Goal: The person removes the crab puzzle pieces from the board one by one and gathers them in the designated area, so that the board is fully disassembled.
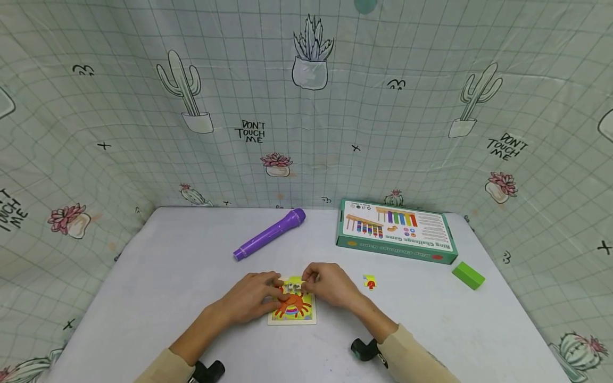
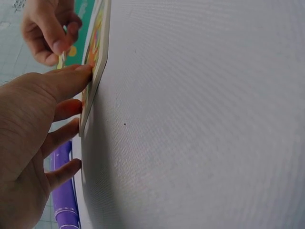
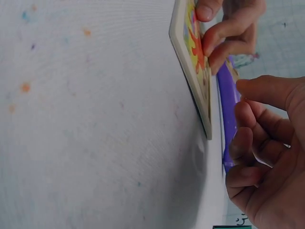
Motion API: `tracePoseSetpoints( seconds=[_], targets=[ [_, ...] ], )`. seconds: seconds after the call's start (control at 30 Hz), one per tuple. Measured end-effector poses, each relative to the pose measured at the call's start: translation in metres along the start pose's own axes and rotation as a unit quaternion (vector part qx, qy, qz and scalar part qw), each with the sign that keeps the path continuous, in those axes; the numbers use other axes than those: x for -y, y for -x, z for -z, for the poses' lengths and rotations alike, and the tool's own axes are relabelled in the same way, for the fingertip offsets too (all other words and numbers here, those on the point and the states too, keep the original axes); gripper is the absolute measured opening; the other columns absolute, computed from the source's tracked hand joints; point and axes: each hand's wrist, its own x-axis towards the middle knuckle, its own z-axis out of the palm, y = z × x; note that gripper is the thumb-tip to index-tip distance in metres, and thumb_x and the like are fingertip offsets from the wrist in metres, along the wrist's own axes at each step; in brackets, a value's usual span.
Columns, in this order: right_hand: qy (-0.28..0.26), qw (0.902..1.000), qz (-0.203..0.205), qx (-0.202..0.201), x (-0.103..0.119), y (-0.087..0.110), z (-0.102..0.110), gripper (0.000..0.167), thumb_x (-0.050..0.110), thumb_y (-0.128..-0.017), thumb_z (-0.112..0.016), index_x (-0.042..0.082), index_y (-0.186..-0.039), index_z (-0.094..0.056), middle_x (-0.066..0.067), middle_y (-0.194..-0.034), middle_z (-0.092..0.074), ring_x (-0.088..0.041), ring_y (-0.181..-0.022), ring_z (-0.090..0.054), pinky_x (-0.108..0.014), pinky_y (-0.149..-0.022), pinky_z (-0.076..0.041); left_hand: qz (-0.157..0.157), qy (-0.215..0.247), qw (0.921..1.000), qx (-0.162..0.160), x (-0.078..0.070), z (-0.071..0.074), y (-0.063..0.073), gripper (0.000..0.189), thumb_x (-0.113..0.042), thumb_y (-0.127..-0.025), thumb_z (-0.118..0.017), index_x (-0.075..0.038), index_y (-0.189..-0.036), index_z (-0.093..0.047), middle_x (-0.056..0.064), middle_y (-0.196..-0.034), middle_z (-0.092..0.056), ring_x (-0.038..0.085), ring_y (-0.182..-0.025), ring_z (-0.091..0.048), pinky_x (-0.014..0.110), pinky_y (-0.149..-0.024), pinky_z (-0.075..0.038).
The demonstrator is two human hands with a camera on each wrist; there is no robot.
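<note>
A square jigsaw puzzle board (image 1: 293, 322) with a red crab picture and a pale border lies flat on the table. My left hand (image 1: 250, 298) rests at its left side, thumb and fingertips touching the board. The left wrist view shows those fingers (image 2: 62, 138) spread and loosely extended. Above the board's upper edge, my right hand (image 1: 329, 283) pinches a yellow puzzle piece (image 1: 296, 280) between thumb and fingers; the fingertips partly hide it. Another puzzle piece (image 1: 370, 282), yellow with red, lies on the table to the right of my right hand.
A purple toy microphone (image 1: 270, 234) lies behind the board. At the back right sits a green and white game box (image 1: 397, 231), with a green block (image 1: 468, 275) near its corner. The white table (image 1: 167, 276) meets a patterned cloth backdrop (image 1: 287, 106).
</note>
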Motion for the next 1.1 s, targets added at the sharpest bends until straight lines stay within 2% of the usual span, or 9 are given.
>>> tracePoseSetpoints(
  seconds=[0.3, 0.47, 0.7, 0.9, 1.1],
  targets=[
    [-0.009, 0.9997, -0.012, -0.02, -0.011, 0.013, 0.021, 0.005, 0.02, -0.089, -0.074, 0.019, -0.09, -0.069, 0.008, -0.076, -0.06, -0.01, -0.064, -0.052, -0.024, -0.055, -0.041, 0.002, 0.011, 0.9999, -0.001, 0.0, 0.0, 0.001, 0.024, -0.034, -0.096, -0.068, -0.028, -0.117, -0.076, 0.0, -0.124, -0.066, 0.024, -0.122, -0.059, 0.054, -0.099, -0.047],
    [-0.014, 0.9992, -0.023, -0.03, -0.032, 0.02, 0.037, 0.004, 0.019, -0.09, -0.074, 0.019, -0.09, -0.07, 0.007, -0.077, -0.061, -0.011, -0.066, -0.053, -0.024, -0.056, -0.042, 0.0, 0.01, 0.9999, -0.004, 0.0, 0.0, 0.001, 0.024, -0.034, -0.096, -0.069, -0.027, -0.117, -0.076, 0.001, -0.125, -0.066, 0.025, -0.123, -0.059, 0.054, -0.1, -0.047],
    [-0.018, 0.9974, -0.059, -0.037, -0.062, 0.034, 0.06, 0.004, 0.018, -0.089, -0.074, 0.017, -0.09, -0.071, 0.004, -0.08, -0.062, -0.013, -0.07, -0.054, -0.027, -0.06, -0.044, -0.001, 0.011, 0.9999, -0.004, -0.001, 0.001, 0.001, 0.024, -0.034, -0.096, -0.068, -0.027, -0.117, -0.077, 0.001, -0.125, -0.066, 0.024, -0.124, -0.058, 0.054, -0.1, -0.047],
    [0.0, 0.9968, -0.071, -0.038, -0.083, 0.043, 0.067, 0.005, 0.016, -0.088, -0.075, 0.016, -0.089, -0.07, 0.004, -0.078, -0.061, -0.012, -0.07, -0.054, -0.026, -0.062, -0.044, -0.001, 0.012, 0.9999, -0.004, -0.001, 0.002, 0.001, 0.023, -0.034, -0.096, -0.069, -0.027, -0.116, -0.077, 0.0, -0.124, -0.066, 0.024, -0.122, -0.059, 0.053, -0.099, -0.048],
    [0.032, 0.9962, -0.067, -0.045, -0.093, 0.045, 0.067, 0.006, 0.015, -0.087, -0.077, 0.018, -0.087, -0.071, 0.004, -0.079, -0.059, -0.013, -0.074, -0.052, -0.028, -0.068, -0.042, 0.003, 0.022, 0.9998, 0.001, -0.001, 0.002, 0.001, 0.024, -0.033, -0.096, -0.068, -0.028, -0.118, -0.076, 0.0, -0.124, -0.066, 0.025, -0.124, -0.058, 0.055, -0.1, -0.046]
  ],
)
